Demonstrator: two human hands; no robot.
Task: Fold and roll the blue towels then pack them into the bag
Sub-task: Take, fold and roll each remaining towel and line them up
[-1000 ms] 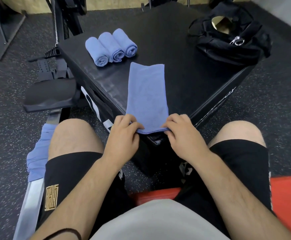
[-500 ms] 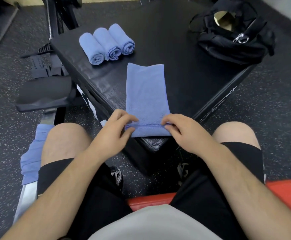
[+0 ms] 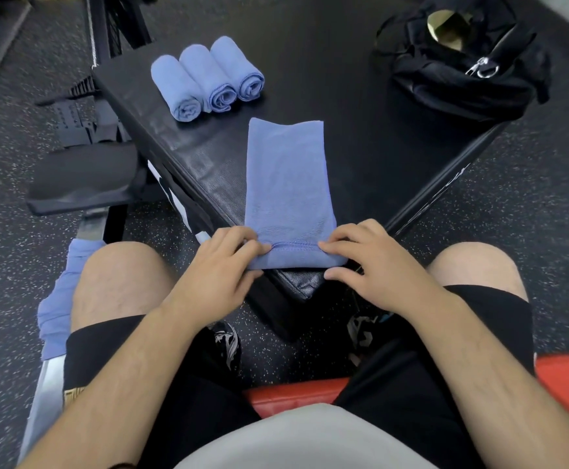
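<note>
- Within the last second the near end of the folded towel (image 3: 286,184) has been turned over away from the person. Its stitched hem (image 3: 293,247) now faces up between the hands.
- The left hand (image 3: 222,269) pinches the left end of that turn with curled fingers. The right hand (image 3: 378,265) curls its fingertips onto the right end, thumb out below.
- Judged from this, rolling of towel 4 has begun, and most of the strip lies flat beyond the hands.
- 3 rolled towels (image 3: 205,79) sit side by side, touching, well beyond the left hand.
- The bag (image 3: 459,79) sits open, far beyond the right hand.
- All rest on a black padded box (image 3: 361,147).
- Another blue towel (image 3: 56,299) hangs outside the left hand, above the speckled rubber floor (image 3: 530,214).
</note>
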